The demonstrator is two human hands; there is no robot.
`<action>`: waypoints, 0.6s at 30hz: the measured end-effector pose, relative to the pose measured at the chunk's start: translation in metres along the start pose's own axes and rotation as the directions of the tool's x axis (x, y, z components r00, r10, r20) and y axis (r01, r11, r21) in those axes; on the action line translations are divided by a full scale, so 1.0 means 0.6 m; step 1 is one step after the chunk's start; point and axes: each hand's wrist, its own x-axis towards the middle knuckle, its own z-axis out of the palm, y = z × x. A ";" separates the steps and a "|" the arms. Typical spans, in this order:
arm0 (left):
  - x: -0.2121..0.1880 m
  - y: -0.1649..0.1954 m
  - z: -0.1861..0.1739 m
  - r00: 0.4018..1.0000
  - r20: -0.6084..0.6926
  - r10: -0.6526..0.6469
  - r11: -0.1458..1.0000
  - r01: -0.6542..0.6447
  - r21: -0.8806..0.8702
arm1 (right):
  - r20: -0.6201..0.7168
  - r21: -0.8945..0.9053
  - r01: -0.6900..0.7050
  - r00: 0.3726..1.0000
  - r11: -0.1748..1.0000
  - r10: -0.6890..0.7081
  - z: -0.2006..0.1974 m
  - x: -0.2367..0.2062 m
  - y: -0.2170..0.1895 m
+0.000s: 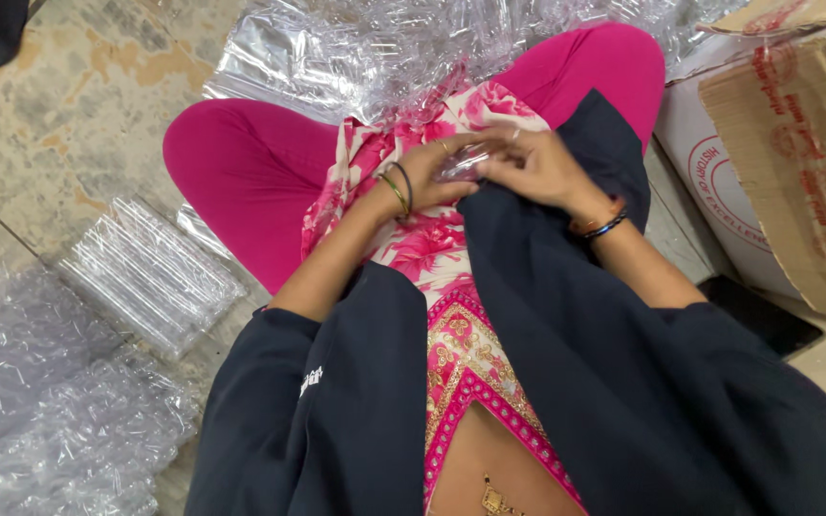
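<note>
Nearest the camera: a dark jacket, open over a pink floral tunic, with both forearms reaching forward over the lap. The person sits cross-legged on the tiled floor (69, 105).

Step in hand, as judged: handling one small clear plastic piece (461, 164) at lap level — both hands meet on it above the tunic. The left hand (432, 172) cups the piece from below and the side, fingers curled around it; bangles sit at that wrist. The right hand (537, 167) closes on it from the other side, fingers (504, 143) bent and pinching its upper edge. Both grips are closed on the piece, not released. Its exact shape cannot be told; it is transparent and partly covered by the fingers.

The next move, as judged, calls for a steady two-handed pinch, since the piece is small and slick.

Left of the knee: a flat pack of clear tubes (150, 272) on the floor, with crinkled clear wrap (40, 411) beside it. Farther off — a heap of clear plastic (384, 48) beyond the knees, and a cardboard box (795, 153) at the right.
</note>
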 end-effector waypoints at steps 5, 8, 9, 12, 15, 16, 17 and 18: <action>0.022 0.009 0.039 0.998 -0.017 -0.066 0.960 0.068 0.272 | -0.052 -0.268 0.108 0.991 0.957 -0.126 -0.027 0.062 -0.004; 0.034 -0.013 0.080 0.999 -0.004 -0.045 0.885 0.042 0.463 | -0.106 -0.481 0.331 0.897 0.811 -0.429 -0.033 0.139 0.020; 0.034 -0.023 0.088 0.999 -0.034 0.037 0.862 -0.015 0.507 | -0.005 -0.591 0.366 0.889 0.718 -0.457 -0.019 0.174 0.031; 0.032 -0.059 0.086 0.995 -0.084 0.047 0.898 -0.006 0.440 | 0.183 -0.836 0.370 0.884 0.406 -0.430 0.046 0.238 0.066; 0.014 -0.082 0.049 0.971 -0.236 0.040 0.961 0.028 0.276 | 0.166 -0.884 0.305 0.914 0.355 -0.371 0.055 0.263 0.071; 0.004 -0.088 0.036 0.950 -0.307 0.051 0.974 0.020 0.224 | 0.139 -0.879 0.281 0.924 0.386 -0.355 0.047 0.261 0.071; -0.005 -0.090 0.026 0.928 -0.360 -0.098 0.995 0.095 -0.029 | 0.054 -0.832 0.264 0.914 0.488 -0.401 0.031 0.256 0.065; -0.016 -0.086 0.016 0.893 -0.372 -0.254 0.947 0.151 -0.284 | -0.034 -0.771 0.252 0.900 0.584 -0.434 0.010 0.243 0.054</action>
